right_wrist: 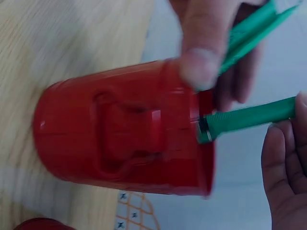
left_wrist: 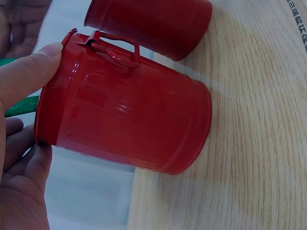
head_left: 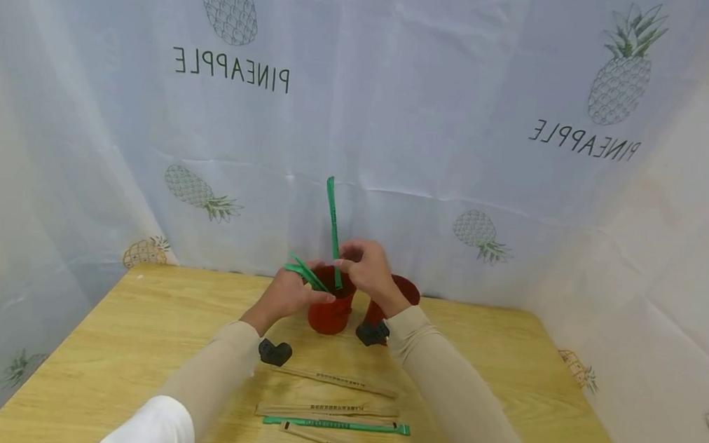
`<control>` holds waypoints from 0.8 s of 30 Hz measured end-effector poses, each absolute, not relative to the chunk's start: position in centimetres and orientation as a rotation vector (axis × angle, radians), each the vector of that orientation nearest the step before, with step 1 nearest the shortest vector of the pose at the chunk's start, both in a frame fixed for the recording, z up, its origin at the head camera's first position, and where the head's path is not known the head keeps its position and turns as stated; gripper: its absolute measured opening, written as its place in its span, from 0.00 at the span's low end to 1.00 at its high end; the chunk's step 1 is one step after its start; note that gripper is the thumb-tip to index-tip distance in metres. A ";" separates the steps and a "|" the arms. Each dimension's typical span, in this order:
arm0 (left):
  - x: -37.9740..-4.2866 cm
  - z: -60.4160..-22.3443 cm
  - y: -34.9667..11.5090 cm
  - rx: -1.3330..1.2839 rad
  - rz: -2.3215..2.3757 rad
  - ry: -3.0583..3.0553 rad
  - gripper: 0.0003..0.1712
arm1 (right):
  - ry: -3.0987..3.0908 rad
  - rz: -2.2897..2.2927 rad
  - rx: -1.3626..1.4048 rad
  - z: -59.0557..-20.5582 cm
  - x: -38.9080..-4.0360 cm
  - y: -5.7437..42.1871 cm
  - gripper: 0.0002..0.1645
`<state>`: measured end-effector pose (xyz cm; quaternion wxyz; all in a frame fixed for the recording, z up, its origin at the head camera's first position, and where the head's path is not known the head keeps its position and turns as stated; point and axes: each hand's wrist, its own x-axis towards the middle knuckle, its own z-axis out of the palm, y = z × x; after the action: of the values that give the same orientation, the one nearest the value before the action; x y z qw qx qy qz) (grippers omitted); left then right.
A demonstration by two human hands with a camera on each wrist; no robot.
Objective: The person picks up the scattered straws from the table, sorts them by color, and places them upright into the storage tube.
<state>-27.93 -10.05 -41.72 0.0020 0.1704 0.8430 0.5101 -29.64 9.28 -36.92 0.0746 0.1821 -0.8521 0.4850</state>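
Note:
A small red metal bucket with a wire handle stands on the wooden table. My left hand grips its rim, thumb on the near side and fingers beyond, as the left wrist view shows closely. Green wrapped straws lean out of the bucket beside that hand. With thumb and fingers my right hand pinches another green wrapped straw, held steeply upright. In the right wrist view, the lower end of this straw overlaps the bucket's mouth.
A second red bucket stands to the right, partly behind my right wrist. Dark, roughly heart-shaped pieces lie near the buckets, one at the left. Several brown wrapped straws and a green one lie in front. A pineapple-print curtain hangs behind.

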 end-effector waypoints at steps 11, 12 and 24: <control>-27.9 -41.4 -9.8 0.611 1.644 2.613 0.31 | -2.748 0.992 0.884 -39.1 -29.0 9.9 0.08; -27.9 -41.4 -9.8 0.595 1.639 2.615 0.32 | -2.758 0.940 0.910 -39.1 -28.9 10.0 0.08; -27.6 -41.4 -10.0 0.534 1.696 2.551 0.40 | -2.755 1.153 0.755 -38.3 -27.3 11.7 0.10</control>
<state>-27.59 -9.99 -41.43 0.0163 0.1716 0.8203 0.5454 -27.28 11.69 -38.35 0.0303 0.2451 -0.8939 0.3741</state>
